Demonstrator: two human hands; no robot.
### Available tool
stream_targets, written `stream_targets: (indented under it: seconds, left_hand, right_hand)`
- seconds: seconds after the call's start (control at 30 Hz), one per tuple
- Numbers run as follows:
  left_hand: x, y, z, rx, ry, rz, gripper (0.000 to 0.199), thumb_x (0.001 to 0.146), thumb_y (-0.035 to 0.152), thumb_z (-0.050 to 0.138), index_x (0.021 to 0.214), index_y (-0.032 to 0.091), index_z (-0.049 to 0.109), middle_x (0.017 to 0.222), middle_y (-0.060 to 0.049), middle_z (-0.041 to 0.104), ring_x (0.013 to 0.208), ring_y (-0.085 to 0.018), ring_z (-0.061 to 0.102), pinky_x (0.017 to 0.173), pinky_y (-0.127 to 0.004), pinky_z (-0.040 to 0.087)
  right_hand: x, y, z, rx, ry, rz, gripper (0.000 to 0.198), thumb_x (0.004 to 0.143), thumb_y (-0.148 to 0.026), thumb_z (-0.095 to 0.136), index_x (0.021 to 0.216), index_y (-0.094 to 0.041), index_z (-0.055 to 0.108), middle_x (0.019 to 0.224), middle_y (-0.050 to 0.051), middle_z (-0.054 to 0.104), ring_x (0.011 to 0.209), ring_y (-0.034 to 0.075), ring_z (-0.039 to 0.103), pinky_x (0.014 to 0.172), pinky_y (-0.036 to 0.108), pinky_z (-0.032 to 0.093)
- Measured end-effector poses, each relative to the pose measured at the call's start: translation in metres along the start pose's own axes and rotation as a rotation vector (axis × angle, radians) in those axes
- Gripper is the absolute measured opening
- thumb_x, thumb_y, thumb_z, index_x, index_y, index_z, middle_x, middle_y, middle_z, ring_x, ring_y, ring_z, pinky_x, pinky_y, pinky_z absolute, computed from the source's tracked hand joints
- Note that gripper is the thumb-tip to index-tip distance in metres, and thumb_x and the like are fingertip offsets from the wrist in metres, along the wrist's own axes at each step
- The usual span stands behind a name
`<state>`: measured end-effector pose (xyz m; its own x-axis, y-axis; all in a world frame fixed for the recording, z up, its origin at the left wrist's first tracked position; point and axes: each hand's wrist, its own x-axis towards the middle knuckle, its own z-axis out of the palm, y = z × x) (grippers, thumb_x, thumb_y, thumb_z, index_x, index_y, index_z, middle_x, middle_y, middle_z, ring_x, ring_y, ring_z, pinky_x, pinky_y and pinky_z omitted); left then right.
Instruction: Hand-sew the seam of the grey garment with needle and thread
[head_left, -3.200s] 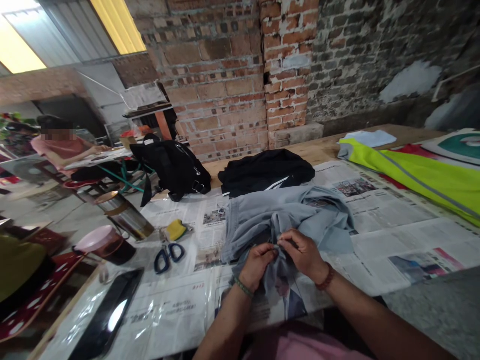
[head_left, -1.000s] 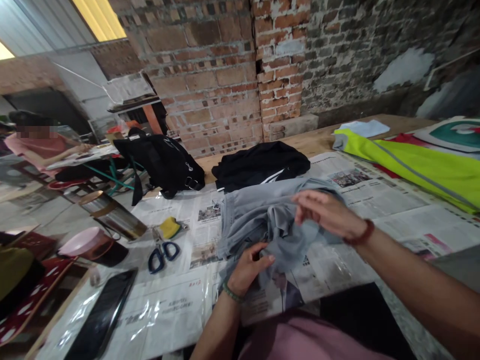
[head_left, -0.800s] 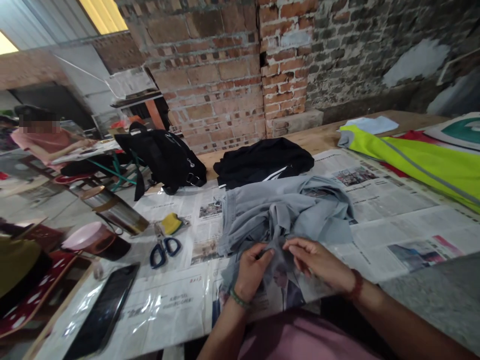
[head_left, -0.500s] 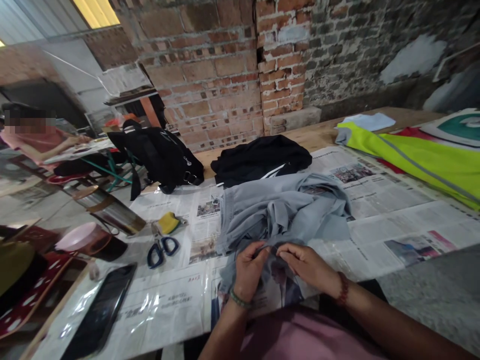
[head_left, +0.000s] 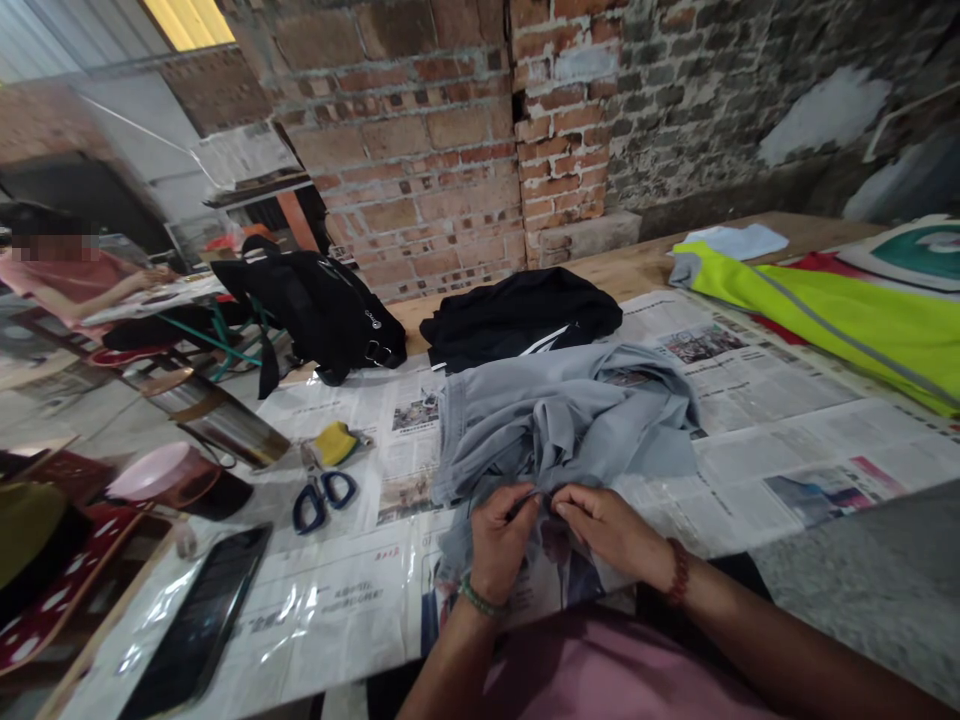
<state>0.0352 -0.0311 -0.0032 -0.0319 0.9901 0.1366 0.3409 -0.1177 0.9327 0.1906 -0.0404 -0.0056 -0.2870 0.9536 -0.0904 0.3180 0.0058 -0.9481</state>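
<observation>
A crumpled grey garment point(head_left: 517, 425) lies on the newspaper-covered table point(head_left: 352, 630) in front of me. My left hand point(head_left: 501, 540) pinches the garment's near edge between thumb and curled fingers. Close beside it, my right hand point(head_left: 604, 525) pinches the same edge, and the fingertips of both hands almost meet. Whether a small item such as a needle sits between the fingers is too fine to make out. Scissors point(head_left: 322, 498) with dark blue handles lie to the left, touching or nearly touching a small yellow thing point(head_left: 336, 443).
Behind the grey garment are black clothing point(head_left: 525, 310) and a black bag point(head_left: 322, 310). A steel flask point(head_left: 217, 415), a pink-lidded cup point(head_left: 180, 480) and a phone point(head_left: 199, 620) stand or lie at left. A yellow-green vest point(head_left: 840, 320) lies right. Another person point(head_left: 82, 285) sits far left.
Both hands keep their pinch on the grey garment, with hardly any movement. The whole view has shifted very slightly.
</observation>
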Motion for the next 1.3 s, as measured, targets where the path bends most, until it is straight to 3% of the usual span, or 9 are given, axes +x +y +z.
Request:
stream_targets:
  seconds: [0.43, 0.63, 0.83, 0.97, 1.1, 1.3]
  left_hand:
    - [-0.005, -0.007, 0.001, 0.197, -0.056, 0.383, 0.017, 0.075, 0.014, 0.054, 0.079, 0.021, 0.068, 0.067, -0.001, 0.066, 0.061, -0.013, 0.059, 0.06, -0.024, 0.045]
    - [-0.004, -0.006, 0.0, 0.273, -0.001, 0.474, 0.015, 0.077, 0.013, 0.053, 0.081, 0.019, 0.066, 0.067, -0.001, 0.066, 0.062, -0.012, 0.059, 0.059, -0.023, 0.046]
    - [-0.004, -0.011, 0.001, 0.304, -0.008, 0.513, 0.013, 0.079, 0.016, 0.053, 0.082, 0.017, 0.065, 0.065, -0.002, 0.06, 0.058, -0.011, 0.056, 0.055, -0.021, 0.043]
    - [-0.005, -0.013, 0.001, 0.34, -0.003, 0.543, 0.013, 0.079, 0.016, 0.053, 0.082, 0.017, 0.066, 0.062, -0.001, 0.056, 0.054, -0.01, 0.054, 0.051, -0.02, 0.042]
    - [-0.006, -0.01, -0.001, 0.362, 0.008, 0.56, 0.016, 0.081, 0.017, 0.051, 0.083, 0.018, 0.066, 0.061, -0.001, 0.057, 0.054, -0.01, 0.055, 0.051, -0.019, 0.042]
    - [-0.005, -0.011, 0.001, 0.342, -0.02, 0.551, 0.017, 0.08, 0.016, 0.05, 0.084, 0.019, 0.066, 0.064, -0.002, 0.06, 0.057, -0.011, 0.056, 0.053, -0.02, 0.044]
  right_hand:
    - [0.009, -0.01, 0.004, -0.155, 0.059, -0.081, 0.023, 0.082, -0.021, 0.037, 0.062, -0.018, 0.046, 0.052, -0.003, 0.047, 0.053, 0.011, 0.047, 0.053, 0.022, 0.034]
    - [0.004, -0.018, -0.009, -0.231, -0.088, -0.073, 0.021, 0.084, -0.022, 0.036, 0.083, -0.019, 0.057, 0.05, -0.003, 0.053, 0.045, 0.011, 0.051, 0.051, 0.022, 0.037]
    - [0.017, -0.032, -0.041, -0.439, 0.228, -0.312, 0.018, 0.08, -0.02, 0.045, 0.079, -0.018, 0.062, 0.079, 0.004, 0.061, 0.075, 0.015, 0.056, 0.07, 0.027, 0.041]
    - [0.036, -0.033, -0.039, -0.388, 0.003, -0.427, 0.014, 0.077, -0.019, 0.053, 0.077, -0.019, 0.066, 0.083, 0.004, 0.063, 0.085, 0.016, 0.055, 0.083, 0.03, 0.039]
    - [0.042, -0.023, -0.031, -0.233, -0.154, -0.332, 0.013, 0.074, -0.023, 0.056, 0.076, -0.018, 0.068, 0.078, 0.003, 0.064, 0.08, 0.016, 0.057, 0.078, 0.028, 0.041]
    - [0.037, -0.012, -0.028, -0.013, -0.142, -0.085, 0.011, 0.071, -0.022, 0.054, 0.072, -0.016, 0.063, 0.07, 0.0, 0.062, 0.069, 0.013, 0.055, 0.065, 0.024, 0.04]
